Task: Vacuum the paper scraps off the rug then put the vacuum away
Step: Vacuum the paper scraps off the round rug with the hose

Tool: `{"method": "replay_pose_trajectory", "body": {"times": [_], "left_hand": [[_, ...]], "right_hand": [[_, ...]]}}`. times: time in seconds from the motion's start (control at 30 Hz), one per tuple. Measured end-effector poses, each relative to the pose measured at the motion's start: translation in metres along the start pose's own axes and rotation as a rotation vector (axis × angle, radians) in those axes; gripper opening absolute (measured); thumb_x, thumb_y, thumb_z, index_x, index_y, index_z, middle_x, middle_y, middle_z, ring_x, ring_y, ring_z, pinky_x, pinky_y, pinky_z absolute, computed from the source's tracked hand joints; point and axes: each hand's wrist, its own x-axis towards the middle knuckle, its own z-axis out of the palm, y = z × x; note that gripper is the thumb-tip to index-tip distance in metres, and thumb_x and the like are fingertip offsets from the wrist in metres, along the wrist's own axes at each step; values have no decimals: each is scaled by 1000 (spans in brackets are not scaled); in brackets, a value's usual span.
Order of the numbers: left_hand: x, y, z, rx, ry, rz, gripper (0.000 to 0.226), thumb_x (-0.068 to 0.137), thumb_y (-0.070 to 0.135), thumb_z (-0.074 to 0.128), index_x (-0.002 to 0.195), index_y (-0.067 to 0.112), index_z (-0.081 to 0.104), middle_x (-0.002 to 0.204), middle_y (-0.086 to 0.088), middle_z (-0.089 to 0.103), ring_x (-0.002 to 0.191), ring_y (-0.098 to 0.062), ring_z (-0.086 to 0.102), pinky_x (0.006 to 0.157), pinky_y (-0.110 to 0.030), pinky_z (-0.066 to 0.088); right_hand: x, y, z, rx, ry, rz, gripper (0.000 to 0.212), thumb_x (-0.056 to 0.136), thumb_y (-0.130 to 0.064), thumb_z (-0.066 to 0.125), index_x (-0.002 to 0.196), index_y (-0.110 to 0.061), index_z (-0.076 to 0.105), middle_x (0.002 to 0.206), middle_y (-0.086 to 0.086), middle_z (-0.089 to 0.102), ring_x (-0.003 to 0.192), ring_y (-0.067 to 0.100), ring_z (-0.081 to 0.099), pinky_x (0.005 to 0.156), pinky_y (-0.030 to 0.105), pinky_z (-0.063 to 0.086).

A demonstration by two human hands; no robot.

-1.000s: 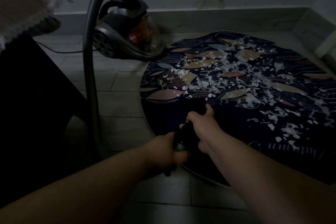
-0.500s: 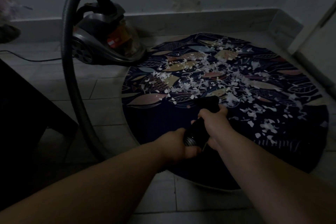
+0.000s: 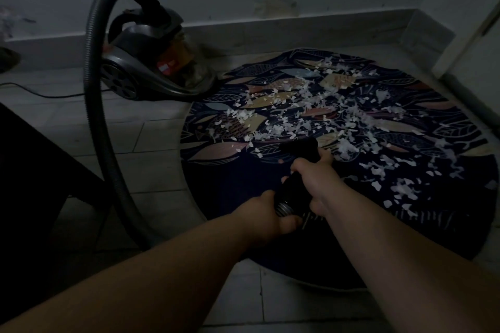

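**Two hands on the hose, nozzle now nosing into the scraps**

So in the last second the nozzle point(image 3: 299, 149) has slid forward and a bit right across the rug point(image 3: 238, 186). It was back on the bare dark strip at the rug's near side, and now its front edge is right at the near fringe of the paper scraps point(image 3: 295, 116).

The grip hasn't changed. The left hand point(image 3: 273, 215) is curled round the ribbed end of the hose point(image 3: 93, 121) over the rug's near edge. The right hand point(image 3: 315, 178) is wrapped round the dark tube just ahead of it, thumb up by the nozzle.

My read is that this is a fresh forward stroke into the pile. The rug's near strip looks clean, but the middle, far side and right side are thick with white bits (pretty dim in here, so small ones may be hiding). The vacuum point(image 3: 151, 65) sits just off the rug's far-left edge, and putting it away is a long way off.
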Motion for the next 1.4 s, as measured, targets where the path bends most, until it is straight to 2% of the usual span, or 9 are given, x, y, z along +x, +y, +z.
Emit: {"method": "replay_pose_trajectory", "body": {"times": [0.2, 0.37, 0.5, 0.6, 0.87, 1.03, 1.2, 1.3, 1.4], "left_hand": [[-12, -11, 1, -22, 26, -19, 61, 81, 51, 63, 121, 13, 37, 120, -9, 54, 96, -18, 54, 77, -26, 44], [-19, -26, 2, -57, 39, -37, 60, 80, 51, 64, 121, 14, 38, 118, -9, 56, 100, -20, 58, 79, -29, 48], [-22, -34, 0, -39, 52, -41, 63, 81, 51, 64, 125, 14, 38, 121, -10, 56, 104, -22, 58, 84, -30, 49], [-24, -39, -2, -17, 65, -39, 63, 81, 51, 63, 125, 13, 38, 122, -10, 56, 104, -23, 58, 79, -27, 46], [-27, -57, -7, -120, 52, -90, 65, 79, 50, 65, 125, 14, 37, 114, -13, 60, 92, -28, 64, 70, -32, 51], [-33, -67, -16, -129, 88, -121, 64, 79, 49, 66, 125, 14, 38, 113, -14, 61, 98, -31, 64, 78, -37, 56], [-32, -68, -20, -120, 112, -134, 59, 80, 47, 67, 120, 13, 40, 110, -16, 62, 94, -33, 66, 71, -37, 58], [-26, -67, -18, -131, 124, -123, 59, 79, 46, 67, 120, 11, 42, 113, -16, 61, 97, -33, 65, 76, -38, 57], [-21, -59, -15, -99, 94, -100, 58, 80, 46, 67, 119, 11, 44, 114, -13, 60, 98, -31, 64, 71, -30, 50]], "right_hand": [[-6, 9, 10, -20, -36, 2, 78, 90, -2, 53, 146, -42, 17, 102, 16, 57, 67, 27, 65, 61, 38, 57], [-11, 14, 22, -43, -69, 20, 82, 88, -1, 53, 146, -45, 15, 119, 21, 56, 66, 27, 66, 57, 36, 55], [-14, 17, 31, -54, -77, 16, 83, 89, -1, 54, 146, -46, 14, 119, 20, 56, 67, 28, 66, 57, 35, 56], [-14, 18, 37, -54, -71, 18, 81, 88, -1, 55, 146, -43, 16, 121, 21, 54, 65, 27, 66, 54, 33, 55], [-17, 22, 57, -98, -115, 19, 84, 89, -3, 54, 146, -46, 12, 119, 19, 55, 68, 27, 69, 54, 34, 56], [-17, 24, 72, -54, -197, 38, 81, 90, -2, 55, 147, -43, 16, 111, 19, 57, 68, 27, 67, 55, 33, 56], [-15, 23, 79, -54, -194, 32, 79, 90, -2, 54, 148, -41, 17, 104, 18, 58, 69, 27, 66, 61, 37, 57], [-13, 24, 76, -76, -101, 10, 81, 87, -7, 55, 146, -44, 16, 114, 17, 57, 79, 31, 67, 72, 46, 59], [-11, 25, 65, -88, 18, 0, 84, 85, -10, 56, 147, -48, 13, 107, 14, 58, 86, 36, 67, 77, 56, 57]]}}
